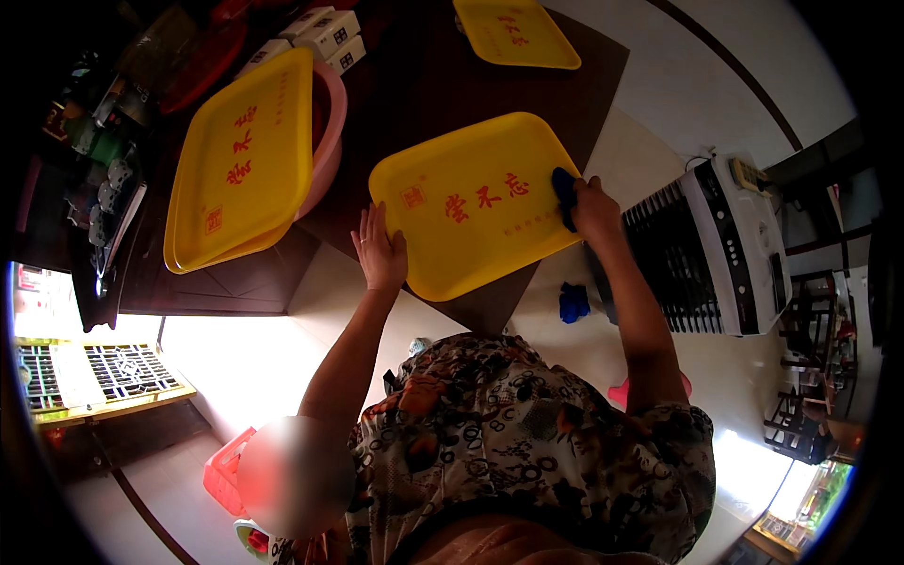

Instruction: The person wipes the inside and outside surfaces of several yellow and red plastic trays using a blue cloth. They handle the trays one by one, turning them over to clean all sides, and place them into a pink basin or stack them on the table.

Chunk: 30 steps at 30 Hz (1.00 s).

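A yellow plastic serving tray [473, 247] with red printed writing lies before me, over the corner of a dark table [452, 85]. My left hand [380, 251] holds its left rim, the fingers stretched along the edge and the thumb by the rim. At the opposite end, my right hand [597, 210] grips a dark blue cloth [563, 198] against the tray's right rim. The fingertips under the cloth are hidden. More yellow trays [265, 180], stacked, rest tilted against a pink plastic basin [330, 134] to the left.
Another yellow tray [530, 42] lies at the table's far side. White boxes [325, 35] stand behind the basin. To the right is an air cooler [734, 247], with a blue cloth [574, 302] on the floor near it. A red plastic stool [229, 473] stands lower left.
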{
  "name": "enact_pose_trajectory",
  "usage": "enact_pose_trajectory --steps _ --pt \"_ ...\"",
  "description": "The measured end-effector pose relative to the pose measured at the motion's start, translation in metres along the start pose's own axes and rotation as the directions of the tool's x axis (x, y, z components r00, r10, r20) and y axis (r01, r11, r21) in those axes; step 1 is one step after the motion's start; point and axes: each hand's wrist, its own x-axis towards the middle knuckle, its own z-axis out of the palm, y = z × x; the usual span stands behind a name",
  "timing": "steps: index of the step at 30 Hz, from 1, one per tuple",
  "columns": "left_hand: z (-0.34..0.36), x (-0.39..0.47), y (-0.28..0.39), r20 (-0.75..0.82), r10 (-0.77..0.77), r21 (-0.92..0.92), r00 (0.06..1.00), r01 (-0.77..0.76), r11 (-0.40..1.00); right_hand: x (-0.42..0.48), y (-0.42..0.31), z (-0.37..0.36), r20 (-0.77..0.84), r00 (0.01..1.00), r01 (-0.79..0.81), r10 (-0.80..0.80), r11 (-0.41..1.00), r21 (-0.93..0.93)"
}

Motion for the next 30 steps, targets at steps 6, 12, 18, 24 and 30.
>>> enact_pose_trajectory --steps 6,12,18,24,30 --pt "0.002 0.0 0.001 -0.012 -0.01 0.02 1.0 0.01 1.0 -0.02 -0.041 0.022 0.021 0.976 0.208 -0.219 0.951 0.227" --pt "0.003 0.001 0.005 -0.045 -0.038 -0.045 0.998 0.036 0.998 -0.066 -0.17 0.036 0.085 0.761 0.511 -0.643 0.676 0.531" --pt "-0.001 0.0 0.009 -0.015 -0.052 -0.037 0.999 0.052 0.998 -0.032 -0.214 0.049 -0.051 0.803 0.562 -0.594 0.725 0.398" --pt "0.001 0.0 0.002 -0.026 -0.022 -0.033 0.999 0.021 0.999 0.052 -0.138 0.037 -0.13 0.947 0.315 -0.293 0.927 0.201" --pt "0.004 -0.002 0.002 -0.05 -0.019 -0.063 0.999 0.016 0.998 0.058 -0.019 0.027 -0.223 0.97 0.112 -0.092 0.991 0.077"
